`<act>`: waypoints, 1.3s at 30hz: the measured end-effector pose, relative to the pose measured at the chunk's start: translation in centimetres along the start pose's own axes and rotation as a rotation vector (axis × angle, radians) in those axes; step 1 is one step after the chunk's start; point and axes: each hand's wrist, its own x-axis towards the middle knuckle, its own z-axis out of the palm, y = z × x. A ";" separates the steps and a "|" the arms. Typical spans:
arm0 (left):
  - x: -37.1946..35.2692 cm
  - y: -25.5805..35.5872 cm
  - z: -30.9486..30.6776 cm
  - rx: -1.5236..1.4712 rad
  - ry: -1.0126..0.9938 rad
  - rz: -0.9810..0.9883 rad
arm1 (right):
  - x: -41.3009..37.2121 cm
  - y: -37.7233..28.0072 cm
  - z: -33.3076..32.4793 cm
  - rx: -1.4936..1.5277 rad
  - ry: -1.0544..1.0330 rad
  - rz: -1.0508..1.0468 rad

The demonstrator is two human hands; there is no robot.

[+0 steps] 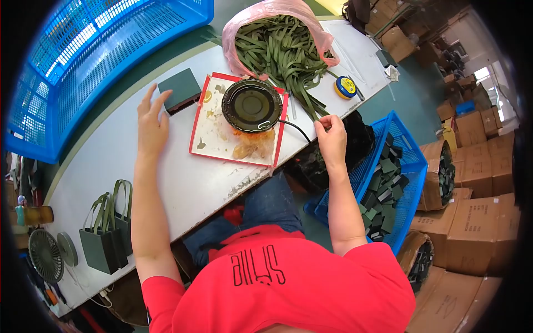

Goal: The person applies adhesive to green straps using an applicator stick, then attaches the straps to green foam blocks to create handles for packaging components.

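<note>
My left hand (152, 121) is raised over the white table with its fingers apart and nothing in them. Just past its fingertips lies a dark green box (180, 89). My right hand (332, 139) is closed in a pinch at the table's front edge, on the end of a green ribbon (311, 102). That ribbon trails from a heap of green ribbons (275, 47) in a pink plastic bag (233, 30). Between my hands, a round black pan (252, 105) with a cord rests on a stained, red-edged board (214, 136).
Small green paper bags (101, 244) with ribbon handles stand at the left, near a fan (46, 255). A blue and yellow round container (345, 87) sits at the right. Blue crates (127, 33) (408, 161) flank the table, the right one holding green boxes. Cartons (480, 227) are stacked beyond.
</note>
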 end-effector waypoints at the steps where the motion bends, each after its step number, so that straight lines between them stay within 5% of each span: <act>1: 0.4 0.0 0.1 0.000 -0.063 0.052 | 0.1 0.0 0.0 0.018 0.003 0.006; 5: 0.8 1.0 -0.3 0.116 -0.218 0.141 | 0.2 0.3 -0.1 0.062 0.026 -0.026; 14: 1.4 5.7 -3.8 0.375 -0.439 -0.299 | 1.6 -0.9 1.0 -0.034 0.055 -0.100; 17: -0.4 3.9 -4.2 0.335 -0.328 -0.167 | 1.6 -1.6 0.3 0.159 0.043 -0.011; 20: -0.4 3.7 -6.0 0.307 -0.507 -0.196 | 0.8 -2.7 -0.3 0.565 0.067 0.036; 23: 0.7 5.3 -7.5 0.250 -0.666 -0.347 | 0.1 -3.8 -2.9 0.838 -0.217 0.212; 30: -2.8 6.8 -7.9 0.352 -0.448 -0.140 | -3.3 -6.4 -7.3 1.198 -0.386 0.278; 33: -6.1 7.1 -8.8 -0.303 -0.307 -0.335 | -5.4 -6.5 -8.3 1.017 -0.338 0.162; 39: -9.7 11.4 -11.6 -0.492 -0.257 -0.347 | -10.2 -8.7 -7.6 1.020 -0.351 0.071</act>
